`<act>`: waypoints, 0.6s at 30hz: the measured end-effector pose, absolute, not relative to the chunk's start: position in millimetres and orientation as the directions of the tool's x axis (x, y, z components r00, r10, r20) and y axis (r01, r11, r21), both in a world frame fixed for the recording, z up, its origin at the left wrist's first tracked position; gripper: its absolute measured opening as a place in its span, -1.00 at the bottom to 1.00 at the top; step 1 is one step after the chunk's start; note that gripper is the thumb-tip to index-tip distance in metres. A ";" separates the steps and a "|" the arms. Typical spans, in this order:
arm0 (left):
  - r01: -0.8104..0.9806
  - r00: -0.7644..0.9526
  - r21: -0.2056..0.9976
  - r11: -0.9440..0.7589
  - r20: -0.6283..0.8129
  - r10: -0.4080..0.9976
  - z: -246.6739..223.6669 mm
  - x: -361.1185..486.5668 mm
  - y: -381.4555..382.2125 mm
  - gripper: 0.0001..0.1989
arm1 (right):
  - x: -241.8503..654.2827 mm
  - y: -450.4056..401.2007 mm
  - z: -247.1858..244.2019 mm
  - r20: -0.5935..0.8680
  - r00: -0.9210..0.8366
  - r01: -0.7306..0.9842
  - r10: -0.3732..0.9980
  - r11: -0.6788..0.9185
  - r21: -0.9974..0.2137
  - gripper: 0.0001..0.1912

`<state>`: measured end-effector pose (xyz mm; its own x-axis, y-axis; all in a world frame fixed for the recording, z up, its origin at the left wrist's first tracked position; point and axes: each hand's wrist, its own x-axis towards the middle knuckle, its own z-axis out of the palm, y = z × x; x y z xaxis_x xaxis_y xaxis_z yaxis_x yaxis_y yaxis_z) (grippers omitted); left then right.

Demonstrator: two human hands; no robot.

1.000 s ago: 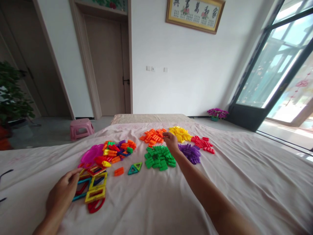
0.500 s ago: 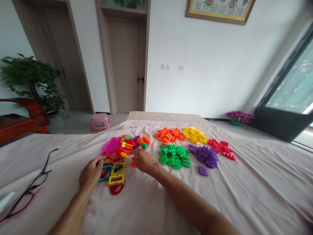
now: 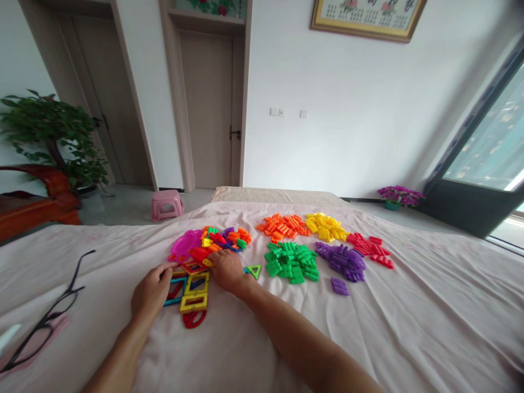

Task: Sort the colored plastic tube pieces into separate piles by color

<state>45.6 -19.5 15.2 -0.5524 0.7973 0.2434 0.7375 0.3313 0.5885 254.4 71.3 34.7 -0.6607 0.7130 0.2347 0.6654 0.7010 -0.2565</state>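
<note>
My left hand (image 3: 150, 289) rests at the left edge of a cluster of magnetic building tiles, its fingers curled and pressed together beside them; what they hold, if anything, is hidden. The cluster has yellow frame tiles (image 3: 197, 284), a blue frame tile (image 3: 175, 292) and a rounded red tile (image 3: 194, 319). My right hand (image 3: 226, 270) is bent over the near edge of a mixed pile of plastic blocks (image 3: 221, 238), close to a small yellow block (image 3: 208, 263). Its fingertips are mostly covered. A magenta plate-like piece (image 3: 178, 246) lies behind the tiles.
Sorted piles of orange blocks (image 3: 282, 226), yellow blocks (image 3: 326, 226), green blocks (image 3: 291, 261), purple blocks (image 3: 343, 262) and red blocks (image 3: 371, 248) lie to the right. A green triangular tile (image 3: 254, 271) is beside my right wrist. Eyeglasses (image 3: 51, 315) lie at left on the cloth (image 3: 254, 344).
My right hand has drawn left and slightly nearer, toward the tiles, uncovering the green triangular tile. My left hand has stayed almost in place.
</note>
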 end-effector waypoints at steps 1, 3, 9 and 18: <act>0.721 -0.560 0.600 0.347 0.210 0.801 15.7 45.5 -19.6 -0.58 | 257.6 69.4 36.5 0.232 -0.668 0.655 0.707 0.707 -0.269 -0.81; 0.686 -0.571 0.623 0.376 0.141 0.808 15.8 44.7 -19.2 -0.56 | 267.2 66.5 40.7 0.257 -0.667 0.624 0.699 0.713 -0.319 -0.84; 0.666 -0.559 0.643 0.379 0.093 0.824 9.6 39.3 -14.1 -0.53 | 333.4 84.7 50.3 0.440 -0.437 0.573 0.785 0.620 -0.536 -0.85; 0.683 -0.555 0.630 0.369 0.120 0.823 7.9 37.8 -15.0 -0.54 | 499.6 171.5 83.6 0.439 0.089 0.854 0.894 0.158 -0.496 -0.79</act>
<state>37.8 -15.0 7.9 -0.5552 0.8230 0.1205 0.6834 0.3687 0.6301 499.6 171.5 83.6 0.0894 0.8939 0.4392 0.8540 0.1582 -0.4957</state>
